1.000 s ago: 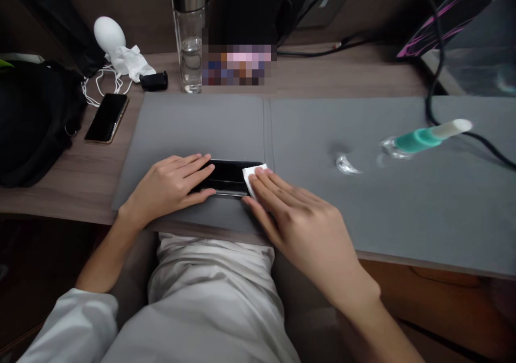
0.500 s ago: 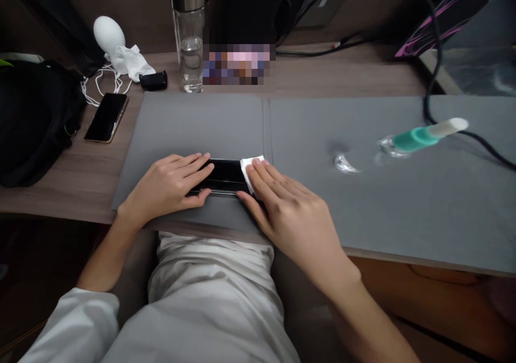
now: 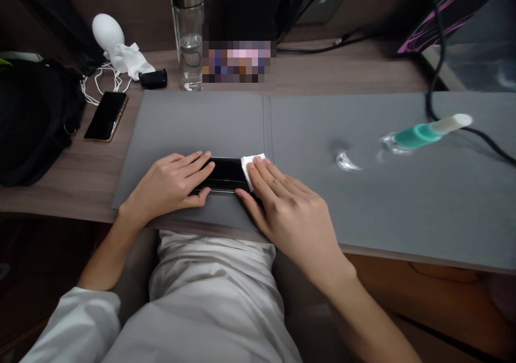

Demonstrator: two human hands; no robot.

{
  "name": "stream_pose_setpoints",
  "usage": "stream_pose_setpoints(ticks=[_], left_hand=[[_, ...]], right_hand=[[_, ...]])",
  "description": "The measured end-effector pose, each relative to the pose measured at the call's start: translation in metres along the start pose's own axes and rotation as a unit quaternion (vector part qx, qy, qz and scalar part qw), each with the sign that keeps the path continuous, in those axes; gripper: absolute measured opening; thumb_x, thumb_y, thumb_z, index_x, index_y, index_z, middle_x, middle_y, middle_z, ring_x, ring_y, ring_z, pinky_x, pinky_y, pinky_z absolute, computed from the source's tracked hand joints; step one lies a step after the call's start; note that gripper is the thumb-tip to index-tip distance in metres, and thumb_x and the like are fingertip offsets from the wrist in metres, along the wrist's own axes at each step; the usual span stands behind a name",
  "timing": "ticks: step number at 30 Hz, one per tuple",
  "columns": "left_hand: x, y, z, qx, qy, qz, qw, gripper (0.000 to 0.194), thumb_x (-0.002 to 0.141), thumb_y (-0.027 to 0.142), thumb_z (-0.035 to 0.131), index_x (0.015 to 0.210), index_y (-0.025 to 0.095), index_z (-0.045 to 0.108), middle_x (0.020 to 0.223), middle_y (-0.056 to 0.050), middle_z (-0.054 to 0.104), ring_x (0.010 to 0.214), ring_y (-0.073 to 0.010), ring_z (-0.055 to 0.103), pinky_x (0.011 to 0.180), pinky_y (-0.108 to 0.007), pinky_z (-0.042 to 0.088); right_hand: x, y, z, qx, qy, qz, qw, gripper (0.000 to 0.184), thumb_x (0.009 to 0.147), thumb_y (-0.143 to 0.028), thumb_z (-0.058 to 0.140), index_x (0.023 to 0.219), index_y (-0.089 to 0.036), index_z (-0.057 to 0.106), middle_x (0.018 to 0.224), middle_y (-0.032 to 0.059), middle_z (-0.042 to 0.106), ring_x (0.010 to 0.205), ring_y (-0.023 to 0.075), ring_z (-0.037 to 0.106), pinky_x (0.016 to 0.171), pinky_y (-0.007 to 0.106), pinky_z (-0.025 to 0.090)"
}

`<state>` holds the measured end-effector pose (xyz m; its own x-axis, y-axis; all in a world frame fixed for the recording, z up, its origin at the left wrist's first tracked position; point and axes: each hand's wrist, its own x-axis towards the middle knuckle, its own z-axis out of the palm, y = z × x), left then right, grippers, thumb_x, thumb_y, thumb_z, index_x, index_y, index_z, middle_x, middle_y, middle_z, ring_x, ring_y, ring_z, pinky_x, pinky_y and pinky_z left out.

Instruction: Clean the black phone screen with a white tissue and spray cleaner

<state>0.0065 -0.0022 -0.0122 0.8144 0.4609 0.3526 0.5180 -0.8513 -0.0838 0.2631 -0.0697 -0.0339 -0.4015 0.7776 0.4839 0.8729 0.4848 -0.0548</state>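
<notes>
A glossy black flat device (image 3: pixel 226 172), like a phone lying sideways, rests on the grey desk mat near its front edge. My left hand (image 3: pixel 171 183) holds its left end, fingers across the top and thumb along the near edge. On its right end lies a folded white tissue (image 3: pixel 246 165), pressed down under the fingertips of my right hand (image 3: pixel 294 207). The right thumb sits at the device's near edge. Both ends of the device are hidden under my hands.
To the right lie a green bottle with a pale cap (image 3: pixel 419 135) and a small clear piece (image 3: pixel 347 161). A black cable (image 3: pixel 431 94) crosses the mat (image 3: pixel 395 207). Behind stands a water bottle (image 3: pixel 191 56); at left are a phone (image 3: pixel 106 116) and a black bag (image 3: pixel 36 121).
Both hands, the tissue and the black device stay almost in the same place. The whole view has shifted very slightly.
</notes>
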Motion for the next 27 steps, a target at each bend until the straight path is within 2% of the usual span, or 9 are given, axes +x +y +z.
stream_pose_setpoints(ticks=[7, 13, 17, 27], left_hand=[[0.0, -0.001, 0.001, -0.002, 0.013, 0.003, 1.0, 0.034, 0.105, 0.024, 0.058, 0.131, 0.009, 0.072, 0.14, -0.018, 0.073, 0.127, -0.0292, 0.074, 0.098, -0.041, 0.061], [0.001, -0.001, 0.001, -0.019, 0.021, -0.006, 1.0, 0.033, 0.107, 0.026, 0.057, 0.129, 0.009, 0.073, 0.14, -0.017, 0.073, 0.126, -0.0287, 0.075, 0.097, -0.041, 0.061], [0.001, -0.001, 0.001, -0.029, 0.023, -0.013, 0.999, 0.033, 0.106, 0.021, 0.053, 0.129, 0.008, 0.073, 0.139, -0.017, 0.073, 0.125, -0.0292, 0.075, 0.095, -0.042, 0.061], [0.002, 0.001, 0.003, -0.03, 0.032, -0.019, 0.999, 0.033, 0.105, 0.02, 0.054, 0.129, 0.009, 0.074, 0.139, -0.017, 0.074, 0.123, -0.0289, 0.076, 0.094, -0.042, 0.061]], right_hand=[[-0.003, -0.012, -0.016, -0.055, -0.005, -0.017, 0.998, 0.044, 0.106, -0.027, 0.063, 0.135, 0.006, 0.065, 0.135, 0.0271, 0.073, 0.122, 0.0357, 0.075, 0.095, 0.043, 0.065], [-0.01, -0.022, -0.03, -0.06, -0.02, -0.032, 0.997, 0.039, 0.106, -0.025, 0.063, 0.13, 0.005, 0.068, 0.129, 0.0258, 0.076, 0.117, 0.035, 0.078, 0.095, 0.043, 0.066], [-0.007, -0.015, -0.022, -0.024, -0.003, -0.022, 0.999, 0.035, 0.105, -0.023, 0.063, 0.13, 0.001, 0.07, 0.131, 0.0218, 0.076, 0.118, 0.0331, 0.077, 0.101, 0.044, 0.065], [0.001, 0.0, 0.005, 0.039, -0.004, 0.008, 0.999, 0.05, 0.107, -0.031, 0.061, 0.148, -0.003, 0.058, 0.149, 0.0231, 0.065, 0.141, 0.0332, 0.063, 0.117, 0.049, 0.057]])
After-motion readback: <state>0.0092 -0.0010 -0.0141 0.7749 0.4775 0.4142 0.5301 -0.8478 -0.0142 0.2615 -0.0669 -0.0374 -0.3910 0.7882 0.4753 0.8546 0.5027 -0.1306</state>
